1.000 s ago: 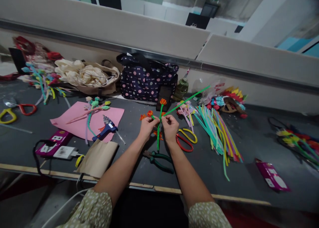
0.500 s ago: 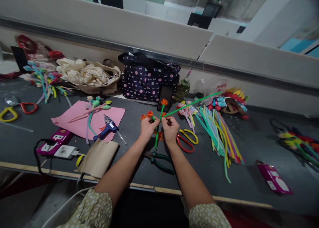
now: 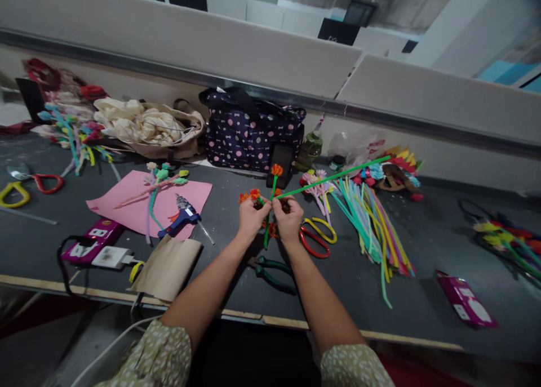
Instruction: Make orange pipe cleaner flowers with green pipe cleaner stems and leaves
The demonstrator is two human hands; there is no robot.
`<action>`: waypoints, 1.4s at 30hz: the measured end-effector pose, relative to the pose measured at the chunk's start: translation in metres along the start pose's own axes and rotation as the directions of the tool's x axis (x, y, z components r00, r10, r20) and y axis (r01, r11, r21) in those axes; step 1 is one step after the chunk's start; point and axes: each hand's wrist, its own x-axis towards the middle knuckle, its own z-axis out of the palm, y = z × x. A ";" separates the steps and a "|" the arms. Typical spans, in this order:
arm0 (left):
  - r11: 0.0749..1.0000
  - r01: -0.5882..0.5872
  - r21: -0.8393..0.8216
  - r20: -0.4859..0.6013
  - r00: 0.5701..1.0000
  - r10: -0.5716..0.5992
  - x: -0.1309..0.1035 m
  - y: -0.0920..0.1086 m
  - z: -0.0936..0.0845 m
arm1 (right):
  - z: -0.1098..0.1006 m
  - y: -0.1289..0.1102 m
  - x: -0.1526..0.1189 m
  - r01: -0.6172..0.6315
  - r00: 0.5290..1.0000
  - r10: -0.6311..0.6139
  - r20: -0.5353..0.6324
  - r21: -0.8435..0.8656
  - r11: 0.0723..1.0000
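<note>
Between my two hands stands a pipe-cleaner flower (image 3: pixel 276 170) with an orange head and a green stem. My left hand (image 3: pixel 253 215) is closed, thumb and forefinger pinching the stem. Opposite it, my right hand (image 3: pixel 288 217) pinches a long green pipe cleaner (image 3: pixel 338 176) where it meets the stem; its free end sticks out to the upper right. More orange flowers (image 3: pixel 255 194) show beside my left fingers and behind my hands, partly hidden. Pliers (image 3: pixel 274 275) with green handles lie between my forearms. Scissors (image 3: pixel 315 238) with red and yellow handles are right of my right hand.
Left lie a blue glue gun (image 3: pixel 183 215), pink paper (image 3: pixel 127 190), a brown cardboard piece (image 3: pixel 169 268) and a purple box (image 3: pixel 95 240). Loose pipe cleaners (image 3: pixel 376 223) spread to the right, beyond them another purple box (image 3: pixel 465 298). A dotted bag (image 3: pixel 253 130) stands at the back.
The long green pipe cleaner's free end has shifted slightly to the right. Both hands stay in nearly the same place, still pinching at the stem.
</note>
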 end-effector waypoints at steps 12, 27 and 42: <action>0.967 -0.166 0.193 -0.038 0.984 0.177 -0.003 0.001 -0.001 | 0.001 -0.003 -0.002 -0.022 1.000 0.022 -0.020 -0.014 1.000; 0.899 0.319 -0.300 0.145 0.947 -0.287 0.004 -0.006 0.001 | -0.001 0.006 0.007 -0.220 0.973 0.230 -0.004 0.275 0.936; 0.328 0.797 -0.508 0.651 0.604 -0.460 0.009 -0.002 -0.013 | -0.001 -0.002 0.005 -0.306 0.951 0.264 0.161 0.377 0.874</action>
